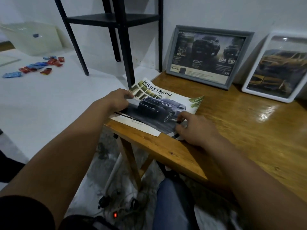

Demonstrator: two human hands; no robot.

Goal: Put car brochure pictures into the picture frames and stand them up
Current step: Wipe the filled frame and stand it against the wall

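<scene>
While both hands (116, 98) (192, 128) pinch brochure (159, 105), two frames (209, 55) (275, 67) hold pictures

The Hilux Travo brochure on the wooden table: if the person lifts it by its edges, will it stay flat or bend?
The brochure will probably bend: its far right corner already curls up. It looks like thin loose sheets, so likely light and floppy. The left hand and right hand pinch opposite edges, which should limit sagging. The glossy table may let it slide.

Head view, close, angled down over wooden table (232, 130).
</scene>
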